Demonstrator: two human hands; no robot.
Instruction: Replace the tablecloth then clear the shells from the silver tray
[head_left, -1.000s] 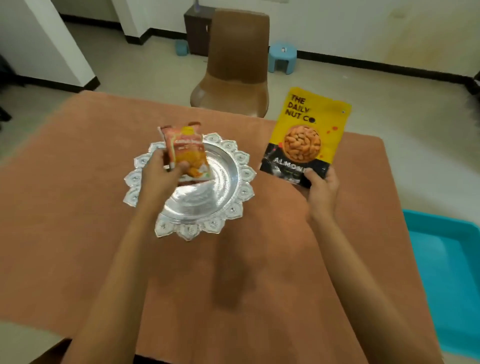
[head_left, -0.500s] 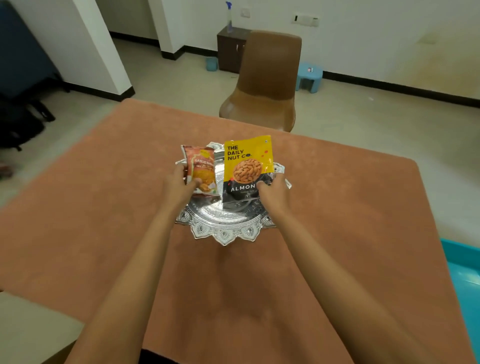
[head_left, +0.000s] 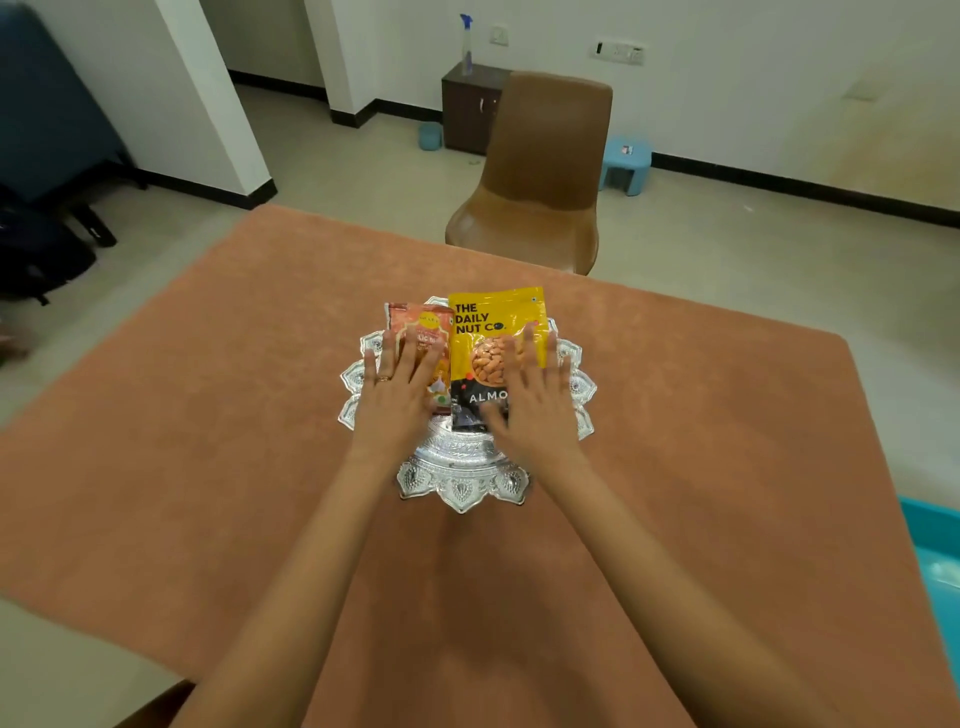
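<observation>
An ornate silver tray (head_left: 462, 483) with a scalloped rim sits in the middle of the table on an orange-brown tablecloth (head_left: 208, 467). Two snack packets lie side by side in it: a small orange packet (head_left: 418, 325) on the left and a yellow-and-black almond packet (head_left: 493, 317) on the right. My left hand (head_left: 392, 395) lies flat with straight, spread fingers on the orange packet. My right hand (head_left: 530, 400) lies flat on the almond packet in the same way. No shells show in the tray.
A brown chair (head_left: 540, 171) stands at the table's far edge. A turquoise tub (head_left: 935, 551) sits low at the right beside the table. On the floor behind are a small blue stool (head_left: 626, 163) and a dark cabinet (head_left: 470, 111).
Both hands brought the packets together over the tray and laid them down in it. The fingers let go their grip and now lie flat on top.
</observation>
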